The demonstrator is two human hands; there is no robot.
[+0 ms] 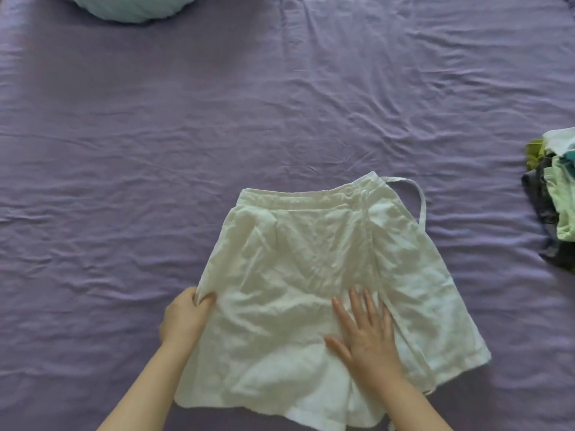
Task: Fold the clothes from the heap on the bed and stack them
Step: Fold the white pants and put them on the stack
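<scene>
Covering the whole view is a bed with a wrinkled lilac cotton sheet (217, 135). Lying flat on it, low and a little right of centre, is a pair of creased white linen shorts (298, 269), waistband pointing away from the person, with three small white buttons (356, 197) near the waistband's right end and a narrow white fabric strap (418, 199) looping out onto the sheet. A heap of mixed green, grey and white clothes (557, 194) is sitting at the right edge, well apart from the shorts. A pale mint pillow (130, 7) is peeking in at the top left. The right hand (364, 334) is pressing flat on the shorts, fingers spread and straight. The left hand (183, 318) is pinching the shorts' left side edge.
</scene>
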